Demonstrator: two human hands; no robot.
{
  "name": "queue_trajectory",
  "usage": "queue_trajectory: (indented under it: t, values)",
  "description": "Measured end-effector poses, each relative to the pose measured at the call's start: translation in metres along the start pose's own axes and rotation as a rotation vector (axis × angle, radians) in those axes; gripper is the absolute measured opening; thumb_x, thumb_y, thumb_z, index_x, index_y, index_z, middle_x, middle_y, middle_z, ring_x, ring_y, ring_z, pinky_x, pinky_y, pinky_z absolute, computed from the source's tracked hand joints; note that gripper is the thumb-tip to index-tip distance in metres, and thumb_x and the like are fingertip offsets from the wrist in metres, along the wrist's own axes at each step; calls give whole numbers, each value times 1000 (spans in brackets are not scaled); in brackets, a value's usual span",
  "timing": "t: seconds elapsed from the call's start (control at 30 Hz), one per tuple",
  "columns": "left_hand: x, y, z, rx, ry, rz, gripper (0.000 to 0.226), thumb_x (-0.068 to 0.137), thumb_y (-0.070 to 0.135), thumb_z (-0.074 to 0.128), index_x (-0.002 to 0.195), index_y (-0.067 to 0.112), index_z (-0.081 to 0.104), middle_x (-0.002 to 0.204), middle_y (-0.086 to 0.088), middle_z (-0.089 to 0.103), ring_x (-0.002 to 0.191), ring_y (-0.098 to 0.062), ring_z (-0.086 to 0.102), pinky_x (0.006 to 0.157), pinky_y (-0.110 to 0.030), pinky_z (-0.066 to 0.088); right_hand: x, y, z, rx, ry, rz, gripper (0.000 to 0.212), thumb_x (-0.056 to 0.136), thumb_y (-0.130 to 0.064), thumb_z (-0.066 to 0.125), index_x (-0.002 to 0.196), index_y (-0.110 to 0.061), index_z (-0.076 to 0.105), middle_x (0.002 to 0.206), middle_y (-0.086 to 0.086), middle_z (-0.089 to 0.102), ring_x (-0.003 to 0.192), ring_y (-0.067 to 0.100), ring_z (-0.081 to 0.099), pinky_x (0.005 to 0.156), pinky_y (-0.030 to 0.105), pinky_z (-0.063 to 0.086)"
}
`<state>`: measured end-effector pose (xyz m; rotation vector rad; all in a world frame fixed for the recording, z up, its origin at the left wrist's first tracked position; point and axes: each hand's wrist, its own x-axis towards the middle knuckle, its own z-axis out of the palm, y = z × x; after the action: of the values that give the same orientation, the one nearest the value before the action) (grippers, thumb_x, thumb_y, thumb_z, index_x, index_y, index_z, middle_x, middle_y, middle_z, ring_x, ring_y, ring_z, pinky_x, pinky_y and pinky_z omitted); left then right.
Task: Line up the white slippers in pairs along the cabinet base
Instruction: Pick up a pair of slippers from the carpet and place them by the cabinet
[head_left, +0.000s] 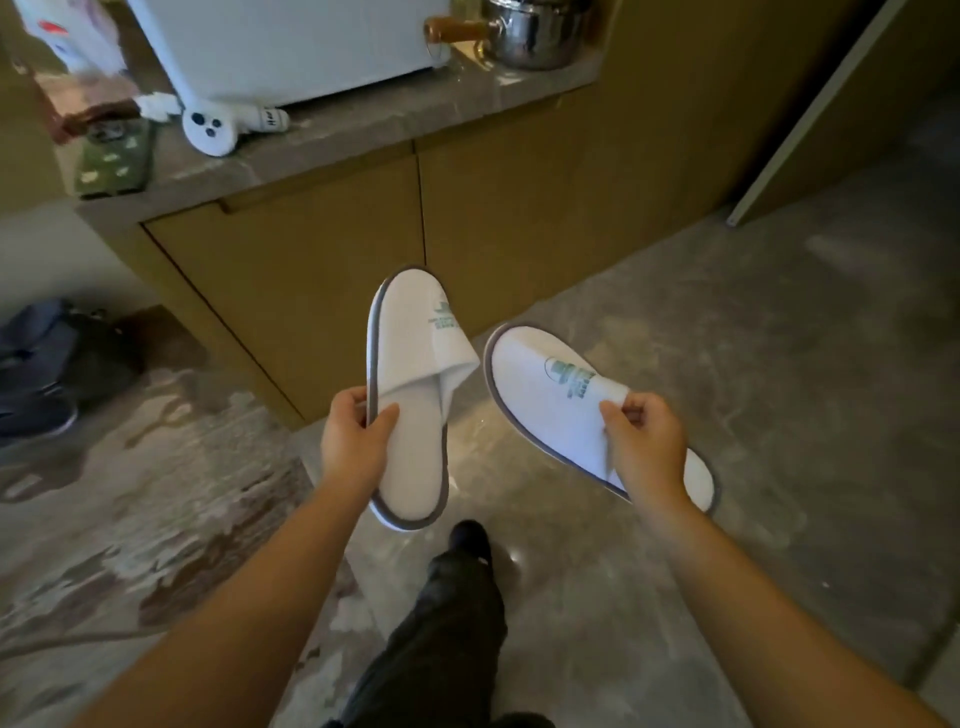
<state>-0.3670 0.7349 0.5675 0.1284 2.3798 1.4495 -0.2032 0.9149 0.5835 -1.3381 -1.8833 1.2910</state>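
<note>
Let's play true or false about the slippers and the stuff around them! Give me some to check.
1. Each hand holds one white slipper. True: the left hand grips the left slipper, the right hand pinches the right slipper.
2. Both slippers lie on the floor. False: both are held up in the air.
3. A shiny pot sits on the counter. True.
4. The slippers have red logos. False: the logos are green.
5. The cabinet doors are wide open. False: they look closed.
</note>
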Motion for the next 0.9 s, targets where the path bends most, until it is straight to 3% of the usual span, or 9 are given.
queue_trajectory:
  t: [0.07,0.17,0.33,0.5,0.63,0.8,0.9]
  values:
    - [27,3,21,-8,17,-25,29,85,20,56,112,8,48,98,-2,55,84,-17,51,62,-27,39,39,0,10,-21,-34,13,11,84,-18,59,78,-16,50,74,-4,54,69,11,52,57,18,40]
    - [73,9,52,-45,44,-109,31,85,18,55,113,8,48,106,-8,58,88,-20,52,71,-34,41,101,-5,27,-54,-99,24,11,83,-17,59,78,-13,51,78,2,56,72,17,53,55,17,38]
    - [131,21,98,-33,98,-243,34,85,18,56,116,6,47,114,-15,60,88,-19,51,72,-35,41,190,-11,54,-117,-212,70,11,83,-21,60,84,-17,50,83,-2,55,79,15,56,58,13,40]
    - [179,5,138,-5,145,-362,33,84,18,57,114,7,48,102,-7,59,84,-20,52,70,-35,41,262,9,101,-140,-312,114,14,83,-19,60,75,-20,48,83,3,58,83,20,60,72,28,49]
    - [213,-35,174,-19,222,-476,28,84,12,55,110,7,49,96,-5,55,84,-21,52,70,-34,41,312,50,151,-158,-381,132,24,82,-18,59,67,-26,44,86,6,60,84,22,60,67,25,48]
    - [247,-98,216,0,330,-553,20,82,12,55,102,12,52,91,-3,57,72,-14,51,53,-22,36,359,113,209,-194,-463,205,13,80,-13,60,75,-15,49,86,7,57,91,35,62,85,49,52]
    - [269,-147,241,-7,361,-580,21,82,11,56,103,12,52,90,-3,58,76,-16,52,56,-25,38,379,158,243,-179,-480,221,20,78,-10,62,67,-19,47,84,9,58,89,39,62,87,53,49]
